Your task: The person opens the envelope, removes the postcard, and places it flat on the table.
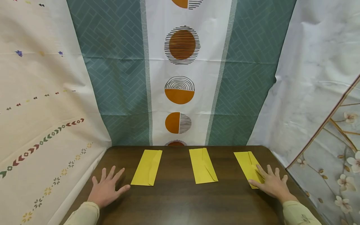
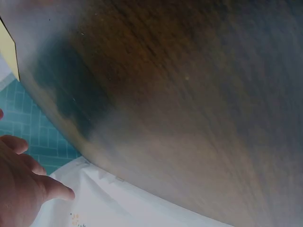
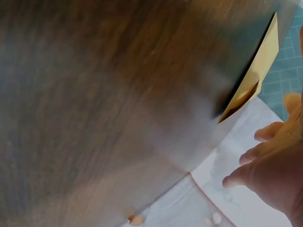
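begins at far left with a cream patterned cloth (image 1: 47, 81), hanging beside the dark wooden worktop (image 1: 174, 201). shows next the left hand (image 1: 105, 189), over the worktop, grip spread and holding nothing. has just beyond the thumb the left envelope (image 1: 146, 167), yellow, lying with far end slanted to the right. shows behind, across the middle, a green and white cloth (image 1: 118, 62) printed with orange circles. has in front of it the middle envelope (image 1: 201, 165), well apart from both hands, far end slanted left. comes then to the right envelope (image 1: 245, 161), slanted likewise, partly behind the right hand (image 1: 271, 185), grip spread too; cannot tell whether touching. ends at far right with a pale marbled cloth (image 1: 317, 59), printed with blossoms.
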Demonstrator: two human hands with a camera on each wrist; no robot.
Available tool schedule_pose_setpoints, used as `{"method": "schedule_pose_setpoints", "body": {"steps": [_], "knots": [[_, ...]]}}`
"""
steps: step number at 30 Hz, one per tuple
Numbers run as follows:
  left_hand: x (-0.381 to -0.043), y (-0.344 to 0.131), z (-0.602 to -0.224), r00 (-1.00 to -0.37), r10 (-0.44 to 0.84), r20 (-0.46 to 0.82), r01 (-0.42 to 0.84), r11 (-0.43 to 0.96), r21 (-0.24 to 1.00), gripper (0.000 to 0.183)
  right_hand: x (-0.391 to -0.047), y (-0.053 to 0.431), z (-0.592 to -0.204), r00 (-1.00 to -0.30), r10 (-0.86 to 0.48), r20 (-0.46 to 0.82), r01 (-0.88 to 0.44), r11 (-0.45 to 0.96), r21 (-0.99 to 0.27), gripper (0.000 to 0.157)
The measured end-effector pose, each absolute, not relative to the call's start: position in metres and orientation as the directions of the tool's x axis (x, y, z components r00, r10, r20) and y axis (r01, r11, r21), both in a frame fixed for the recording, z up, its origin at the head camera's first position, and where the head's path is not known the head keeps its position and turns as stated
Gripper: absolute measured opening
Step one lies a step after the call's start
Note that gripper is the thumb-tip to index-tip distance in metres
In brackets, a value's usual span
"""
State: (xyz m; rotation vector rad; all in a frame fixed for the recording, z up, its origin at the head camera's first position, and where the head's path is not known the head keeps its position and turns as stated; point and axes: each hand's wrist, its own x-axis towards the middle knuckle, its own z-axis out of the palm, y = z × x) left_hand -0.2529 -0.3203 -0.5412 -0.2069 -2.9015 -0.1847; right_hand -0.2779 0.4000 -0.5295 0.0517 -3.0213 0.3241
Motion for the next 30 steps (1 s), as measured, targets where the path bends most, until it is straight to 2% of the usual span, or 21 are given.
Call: {"method": "schedule_pose_setpoints", "body": {"steps": [8, 11, 15, 18, 30], "knots": [[-0.254, -0.313, -0.542, -0.969, 0.121, 0.215, 0.154, 0.977, 0.145, 0.09, -0.282, 0.386, -0.527, -0.989, -0.057, 0.133, -0.084, 0.974, -0.209, 0.1], [-0.259, -0.308, -0.543, -0.964, 0.13, 0.233, 0.171, 0.971, 0.166, 0.082, -0.288, 0.376, -0.528, -0.981, -0.069, 0.181, -0.106, 0.974, -0.199, 0.096], [-0.265, -0.298, -0.544, -0.946, 0.133, 0.294, 0.191, 0.966, 0.177, 0.059, -0.295, 0.354, -0.526, -0.942, -0.054, 0.332, -0.131, 0.968, -0.213, 0.074], [-0.269, -0.288, -0.544, -0.935, 0.127, 0.33, 0.196, 0.963, 0.186, 0.052, -0.299, 0.335, -0.524, -0.913, -0.024, 0.407, -0.143, 0.954, -0.265, 0.059], [-0.279, -0.252, -0.543, -0.924, 0.133, 0.358, 0.222, 0.95, 0.218, 0.054, -0.316, 0.27, -0.523, -0.927, -0.043, 0.373, -0.196, 0.903, -0.383, 0.059]]}}
